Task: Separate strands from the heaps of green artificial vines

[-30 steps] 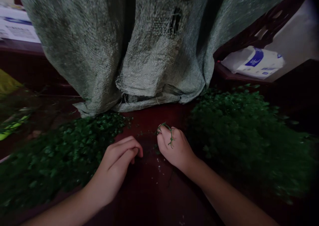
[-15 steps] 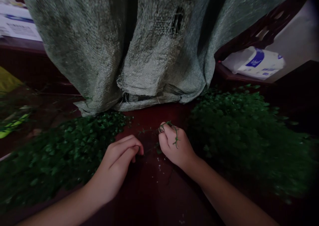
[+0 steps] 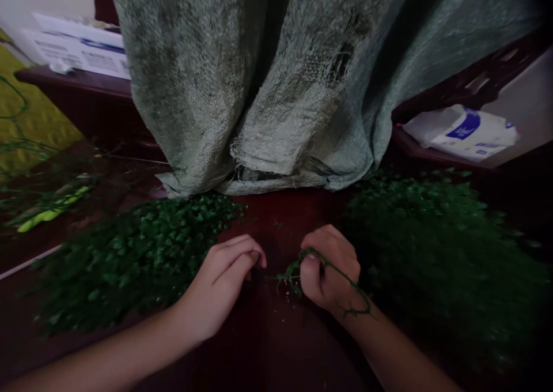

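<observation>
My right hand (image 3: 330, 268) is curled into a fist on the dark red table (image 3: 276, 334), closed round a thin green leafy stem (image 3: 345, 285) that loops over its knuckles and trails toward my wrist. My left hand (image 3: 224, 279) lies just to its left, fingers bent and pressed together with the tips near the stem's leafy end (image 3: 287, 278); whether they pinch it I cannot make out. A heap of small green leaves (image 3: 133, 253) lies beside my left hand. A second, larger green heap (image 3: 436, 248) sits to the right of my right hand.
A big grey-green woven sack (image 3: 276, 80) stands right behind the hands. A white and blue packet (image 3: 462, 132) lies on a shelf at the right. White printed boxes (image 3: 78, 49) rest at the back left, with yellow-green stalks (image 3: 52, 210) on the left.
My right hand turned and drew back toward me, and the stem now hangs down over its knuckles to the wrist. The view shifted, so everything sits further right.
</observation>
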